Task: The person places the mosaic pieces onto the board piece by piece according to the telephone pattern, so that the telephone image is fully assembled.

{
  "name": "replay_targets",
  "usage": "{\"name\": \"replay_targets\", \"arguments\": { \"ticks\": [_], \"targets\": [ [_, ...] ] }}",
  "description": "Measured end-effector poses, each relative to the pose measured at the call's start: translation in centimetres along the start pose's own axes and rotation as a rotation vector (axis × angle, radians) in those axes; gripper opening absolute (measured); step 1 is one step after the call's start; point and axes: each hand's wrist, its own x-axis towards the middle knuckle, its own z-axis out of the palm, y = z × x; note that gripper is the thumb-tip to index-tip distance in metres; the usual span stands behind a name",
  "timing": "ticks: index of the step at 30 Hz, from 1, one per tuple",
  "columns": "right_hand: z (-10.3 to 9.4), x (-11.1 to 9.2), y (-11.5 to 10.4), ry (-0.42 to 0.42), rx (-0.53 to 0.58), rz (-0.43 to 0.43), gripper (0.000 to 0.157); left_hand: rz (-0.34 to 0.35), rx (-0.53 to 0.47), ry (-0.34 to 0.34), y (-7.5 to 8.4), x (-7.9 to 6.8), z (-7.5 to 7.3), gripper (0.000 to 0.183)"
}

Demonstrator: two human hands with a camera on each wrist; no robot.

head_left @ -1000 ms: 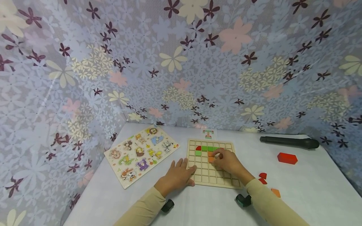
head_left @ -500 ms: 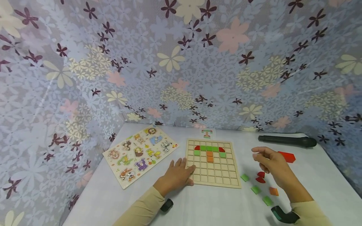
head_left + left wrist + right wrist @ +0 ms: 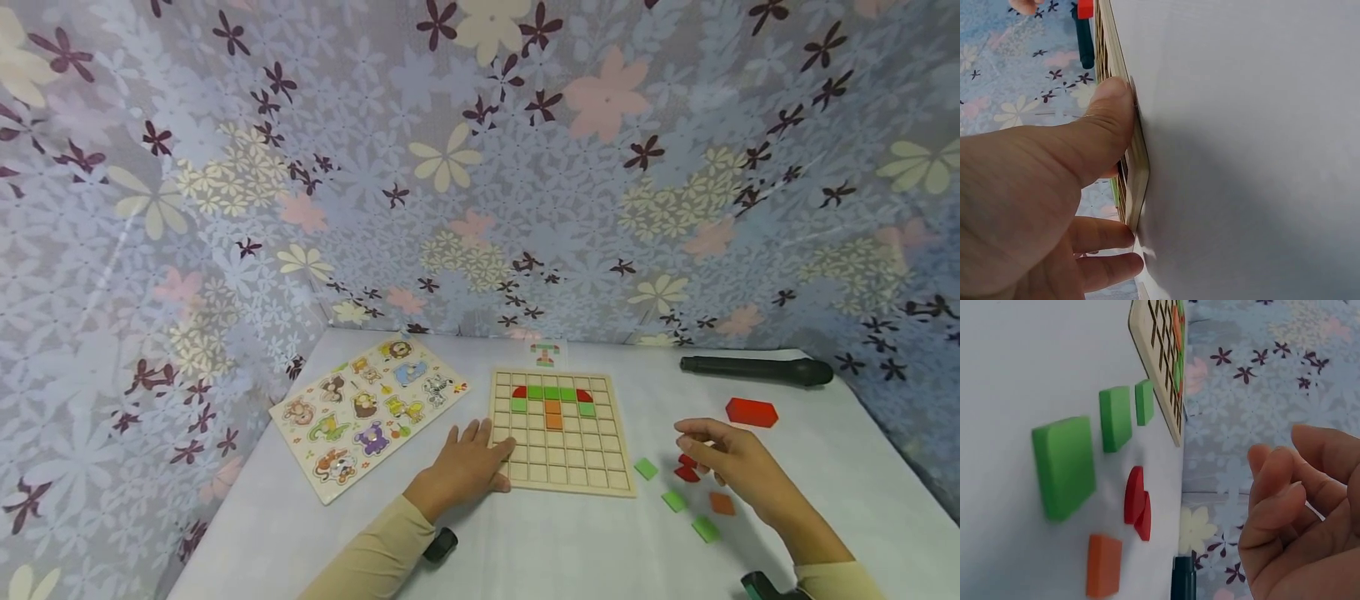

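Observation:
My left hand (image 3: 461,468) rests at the near left edge of a wooden grid board (image 3: 558,487), fingers spread and thumb along the rim. Set into the board are green square tiles (image 3: 551,392), two red quarter-round tiles (image 3: 584,396) and two orange tiles (image 3: 553,420), forming a T-like shape. Right of the board my right hand (image 3: 742,471) hovers with loosely bent fingers and nothing in them. Beneath and beside it lie two red quarter-round pieces (image 3: 1134,495), an orange piece (image 3: 1104,565) and three green squares (image 3: 1065,469).
A small pattern card (image 3: 545,356) lies behind the board. An animal peg puzzle (image 3: 352,417) is at the left. Toward the right back are a red elongated hexagonal block (image 3: 752,412) and a black microphone-shaped object (image 3: 757,370). Flowered cloth (image 3: 480,167) hangs behind the table.
My right hand has left the grid board, moved right, and lowered toward the loose pieces. A green tile now shows at the board's right, under the red one. The left hand stays put.

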Motion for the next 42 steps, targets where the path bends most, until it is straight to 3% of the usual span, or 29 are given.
{"name": "replay_targets", "arguments": {
  "ticks": [6, 11, 15, 20, 26, 30, 42],
  "targets": [
    [-1.1, -1.1, 1.9, 0.013, -0.004, 0.071, 0.062, 0.002, -0.002, 0.001, 0.0, -0.1, -0.1, 0.07],
    [-2.1, -1.5, 4.5, -0.046, 0.037, 0.21, 0.07, -0.002, -0.002, -0.006, 0.0, 0.0, 0.0, 0.07],
    [-2.1, -1.2, 5.8, -0.085, 0.016, 0.262, 0.075, -0.004, 0.0, -0.004, -0.1, 0.0, 0.1, 0.07],
    [-1.5, -0.8, 6.5, -0.111, -0.091, 0.223, 0.081, -0.005, -0.005, 0.0, -0.2, 0.0, 0.2, 0.07],
    [-0.8, -0.8, 6.5, -0.108, -0.154, 0.171, 0.064, -0.001, -0.013, 0.008, -0.2, -0.2, 0.1, 0.07],
    [-0.6, -0.8, 6.3, -0.108, -0.178, 0.172, 0.057, 0.001, -0.015, 0.011, -0.1, -0.2, 0.1, 0.07],
    [-0.4, -0.9, 6.2, -0.092, -0.229, 0.199, 0.057, -0.005, -0.023, 0.009, -0.2, -0.1, 0.1, 0.07]
  ]
}}
